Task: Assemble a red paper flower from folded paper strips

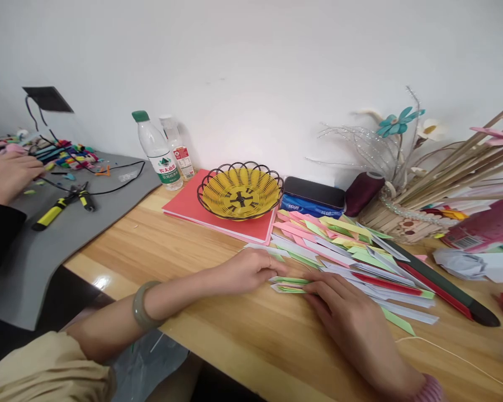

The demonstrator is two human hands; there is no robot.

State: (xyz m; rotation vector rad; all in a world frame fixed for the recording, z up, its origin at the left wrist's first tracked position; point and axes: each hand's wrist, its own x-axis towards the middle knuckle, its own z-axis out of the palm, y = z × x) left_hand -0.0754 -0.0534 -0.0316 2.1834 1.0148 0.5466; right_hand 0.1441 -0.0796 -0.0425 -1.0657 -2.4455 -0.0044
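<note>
My right hand (347, 312) holds a small stack of folded paper strips (289, 285), green and white, low over the wooden table (235, 324). Its fingers press on the stack's right end. Just left of the stack, my left hand (247, 272) has its fingers closed in a pinch; what they hold, if anything, is hidden. Beyond both hands lies a loose pile of folded paper strips (339, 245) in pink, yellow, green, white and red. A thin pale thread (452, 356) runs across the table at the right.
A yellow woven basket (241, 192) sits on a red folder (184, 204). Behind stand two bottles (159, 153), a blue tissue pack (310, 204) and a maroon thread spool (364, 192). Right: a dark long-handled tool (448, 290). Left: another person's hand (12, 173) and pliers (65, 205) on a grey mat (121, 212).
</note>
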